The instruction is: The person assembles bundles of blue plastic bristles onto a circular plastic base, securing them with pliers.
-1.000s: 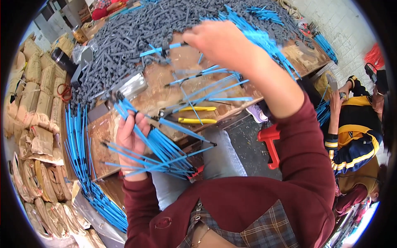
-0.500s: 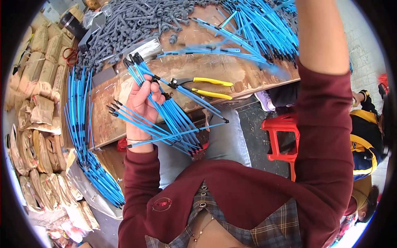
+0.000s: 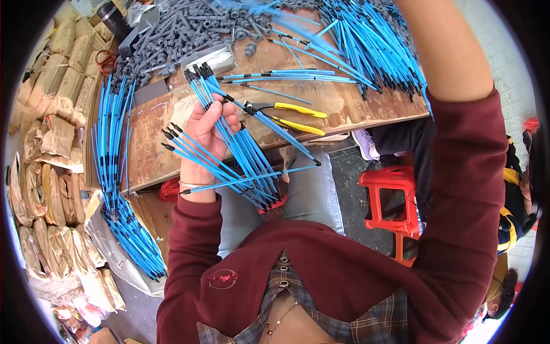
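My left hand [image 3: 211, 123] is closed round a bundle of thin blue rods [image 3: 252, 152] with black ends. The bundle slants over the table's front edge and my lap, and some rods fan out across my wrist. Just right of this hand, cutting pliers [image 3: 298, 110] with yellow handles lie on the table. My right forearm [image 3: 455, 63] reaches past the upper edge, so that hand is out of sight. Blurred blue rods [image 3: 286, 20] streak over the far side. Several more blue rods [image 3: 292, 74] lie loose beyond the pliers.
Grey plastic fittings [image 3: 189, 31] are heaped at the far side of the wooden table [image 3: 154, 137]. Blue rods pile up at the right [image 3: 378, 51] and left [image 3: 112, 137]. Brown paper packages [image 3: 48, 86] are stacked far left. A red stool [image 3: 389, 198] stands right of my knees.
The blue blur has shifted from the right front of the table to its far side. A thin rod now shows above the pliers. My left hand keeps its hold on the bundle.
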### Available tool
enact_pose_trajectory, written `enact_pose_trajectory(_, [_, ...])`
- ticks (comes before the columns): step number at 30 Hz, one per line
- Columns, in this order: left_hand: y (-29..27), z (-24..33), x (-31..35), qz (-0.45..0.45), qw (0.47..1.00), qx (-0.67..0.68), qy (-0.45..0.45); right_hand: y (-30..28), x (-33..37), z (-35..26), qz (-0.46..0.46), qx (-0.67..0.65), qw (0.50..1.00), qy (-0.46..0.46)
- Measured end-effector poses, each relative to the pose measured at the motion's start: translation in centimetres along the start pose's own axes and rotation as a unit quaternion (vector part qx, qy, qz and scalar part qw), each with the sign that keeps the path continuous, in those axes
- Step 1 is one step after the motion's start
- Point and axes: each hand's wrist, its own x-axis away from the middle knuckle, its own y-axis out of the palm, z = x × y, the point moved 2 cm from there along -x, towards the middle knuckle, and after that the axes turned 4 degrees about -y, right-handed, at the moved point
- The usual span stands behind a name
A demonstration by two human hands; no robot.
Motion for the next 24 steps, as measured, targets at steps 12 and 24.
enact_pose_trajectory(12, [0.0, 0.0, 0.3, 0.035, 0.999, -0.010, 0.024, 2.9, 0.9, 2.7, 0.087, 0.175, 0.965, 0.177])
enact_pose_trajectory(24, [0.0, 0.2, 0.2, 0.107, 0.994, -0.006, 0.003, 4.2, 4.8, 4.2, 0.256, -0.147, 0.951, 0.089])
